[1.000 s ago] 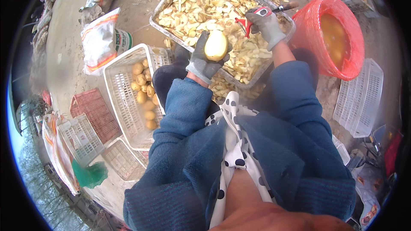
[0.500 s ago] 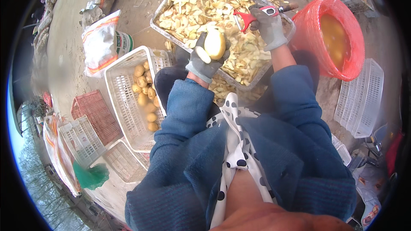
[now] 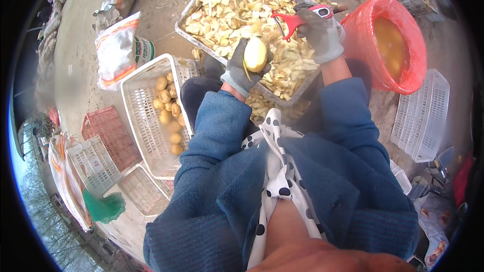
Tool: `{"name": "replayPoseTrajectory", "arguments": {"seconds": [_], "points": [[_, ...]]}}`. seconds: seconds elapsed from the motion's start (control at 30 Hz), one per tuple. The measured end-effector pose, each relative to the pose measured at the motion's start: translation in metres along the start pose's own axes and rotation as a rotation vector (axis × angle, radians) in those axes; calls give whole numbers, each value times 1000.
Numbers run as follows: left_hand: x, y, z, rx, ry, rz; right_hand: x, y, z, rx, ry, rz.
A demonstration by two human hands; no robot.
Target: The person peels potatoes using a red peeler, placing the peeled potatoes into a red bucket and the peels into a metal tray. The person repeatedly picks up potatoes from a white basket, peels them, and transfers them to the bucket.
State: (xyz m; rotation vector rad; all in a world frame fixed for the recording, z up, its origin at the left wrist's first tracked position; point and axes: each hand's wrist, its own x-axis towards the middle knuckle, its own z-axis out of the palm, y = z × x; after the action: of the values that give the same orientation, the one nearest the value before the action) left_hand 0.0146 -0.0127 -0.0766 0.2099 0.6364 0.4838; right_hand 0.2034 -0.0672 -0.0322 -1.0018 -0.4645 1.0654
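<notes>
Left hand (image 3: 241, 70) in a grey work glove, closed around a peeled, pale yellow potato (image 3: 255, 54), held upright above the near edge of a metal tray (image 3: 187, 16). A strip of peel hanging at the left side of the potato, against the glove. Right hand (image 3: 321, 34), gloved the same, clenched on the handle of a red Y-shaped peeler (image 3: 290, 20), blade end pointing left, clear of the potato and a little above and to the right of it. Metal tray heaped with potato peelings (image 3: 237, 10) (pale curls, filling it almost corner to corner), some more spilled on the ground just below its near rim. To the right of the tray, touching distance from the right hand, a red tub (image 3: 364, 35) lined with red plastic and holding yellowish water. Left of the knees, a white plastic crate (image 3: 143, 126) with unpeeled potatoes (image 3: 169, 108) lying along its right side. Beyond it, a white sack with orange stripes (image 3: 118, 50) on the bare ground. Further left and lower, a red crate (image 3: 108, 133) and more empty white crates (image 3: 93, 163), with a green bag (image 3: 103, 206) near them. At the right, a stack of white crates (image 3: 421, 116) upended beside the tub. Blue sleeves and a polka-dot apron (image 3: 280, 176) filling the lower middle.
</notes>
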Motion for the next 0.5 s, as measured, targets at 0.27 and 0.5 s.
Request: {"name": "replayPoseTrajectory", "arguments": {"seconds": [0.27,0.5], "points": [[14,-3,-22,133,-185,-4,17,9,-19,50,-48,93],[-2,-7,11,25,-391,59,-13,-16,6,37,76,-88]]}}
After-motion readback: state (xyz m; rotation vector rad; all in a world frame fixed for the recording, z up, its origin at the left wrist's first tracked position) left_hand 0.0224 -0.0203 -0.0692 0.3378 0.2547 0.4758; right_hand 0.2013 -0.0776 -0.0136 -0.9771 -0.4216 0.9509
